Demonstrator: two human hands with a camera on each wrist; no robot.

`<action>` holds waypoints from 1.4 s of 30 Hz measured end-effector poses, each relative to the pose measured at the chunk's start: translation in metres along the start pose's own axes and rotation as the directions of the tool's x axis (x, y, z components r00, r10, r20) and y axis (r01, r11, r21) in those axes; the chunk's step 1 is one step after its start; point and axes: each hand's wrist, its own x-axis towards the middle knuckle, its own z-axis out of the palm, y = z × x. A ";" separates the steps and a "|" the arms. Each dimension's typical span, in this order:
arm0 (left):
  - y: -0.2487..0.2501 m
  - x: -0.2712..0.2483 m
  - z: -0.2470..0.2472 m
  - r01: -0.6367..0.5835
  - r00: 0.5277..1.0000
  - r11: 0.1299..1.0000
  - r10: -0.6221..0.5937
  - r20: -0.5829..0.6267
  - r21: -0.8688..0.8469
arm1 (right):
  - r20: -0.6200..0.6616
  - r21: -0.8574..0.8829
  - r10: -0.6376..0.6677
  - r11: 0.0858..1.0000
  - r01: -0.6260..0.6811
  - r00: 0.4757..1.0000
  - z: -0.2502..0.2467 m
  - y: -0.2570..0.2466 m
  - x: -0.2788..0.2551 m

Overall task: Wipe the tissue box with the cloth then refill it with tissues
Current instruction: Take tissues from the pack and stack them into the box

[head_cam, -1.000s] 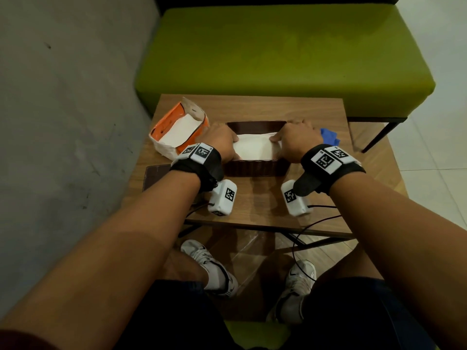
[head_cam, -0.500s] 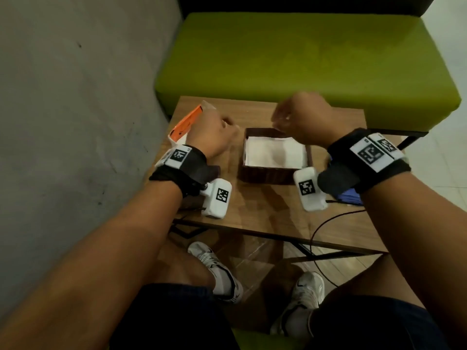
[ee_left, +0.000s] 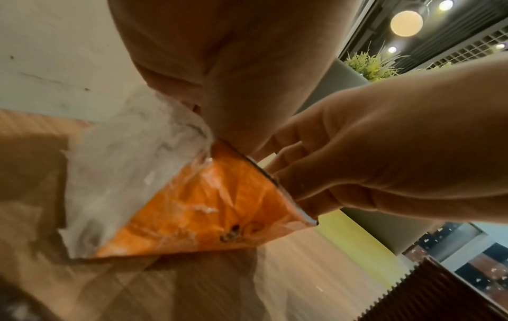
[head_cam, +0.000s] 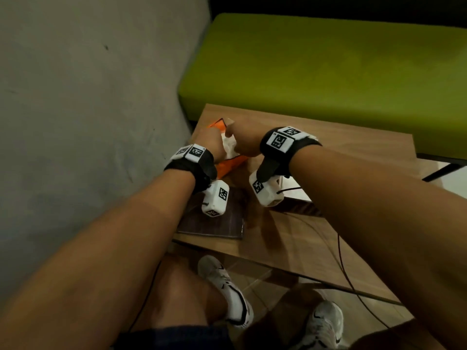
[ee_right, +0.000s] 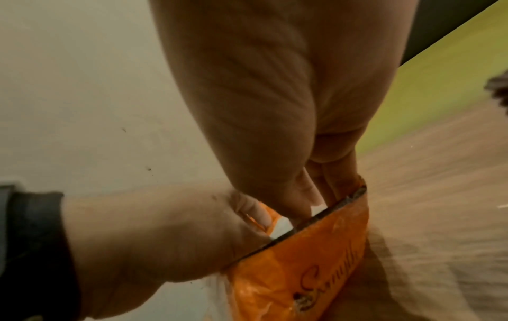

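The orange plastic tissue pack [head_cam: 231, 164] lies at the table's far left corner, with white tissues [head_cam: 228, 145] showing in its open top. My left hand [head_cam: 213, 145] grips the pack's near-left edge at the opening. From the right, my right hand [head_cam: 243, 144] pinches the opposite edge, thumb inside [ee_right: 316, 191] against the tissues [ee_right: 280, 225]. The left wrist view has my left hand [ee_left: 200, 108] on the pack's clear side [ee_left: 123, 173]. The dark brown tissue box [head_cam: 298, 207] stands behind my right wrist, mostly hidden. Its ribbed wall [ee_left: 439, 293] appears in the left wrist view. No cloth is visible.
A flat dark brown ribbed panel [head_cam: 212, 223] lies at the table's near left edge. The wooden table [head_cam: 341, 152] stands against a grey wall [head_cam: 88, 97], with a green bench [head_cam: 328, 72] beyond it. A black cable [head_cam: 341, 248] runs over the table's front.
Both hands have left the tissue box and moved left onto the orange tissue pack. The view has swung left, so the box and the blue cloth are now hidden behind my right arm.
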 end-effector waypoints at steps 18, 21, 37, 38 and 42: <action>-0.027 0.001 -0.017 0.125 0.991 0.894 -0.129 0.019 -0.431 | -0.334 0.415 0.170 0.910 -0.017 0.927 0.006 0.000 -0.010; -0.033 -0.010 -0.023 0.101 0.992 0.764 -0.126 0.007 -0.637 | -0.439 0.578 0.291 0.816 0.019 0.850 0.004 0.003 -0.018; 0.063 -0.099 -0.040 0.003 0.998 0.218 0.059 0.016 -0.976 | -0.258 0.960 0.284 0.180 0.213 0.924 -0.011 0.013 -0.110; 0.073 -0.104 -0.036 0.015 0.999 0.232 0.034 0.024 -0.973 | -0.271 0.956 0.291 0.195 0.220 0.918 -0.008 0.016 -0.120; 0.105 -0.123 -0.013 0.074 0.997 0.315 0.005 0.080 -0.946 | -0.262 0.956 0.298 0.209 0.205 0.918 0.007 0.031 -0.157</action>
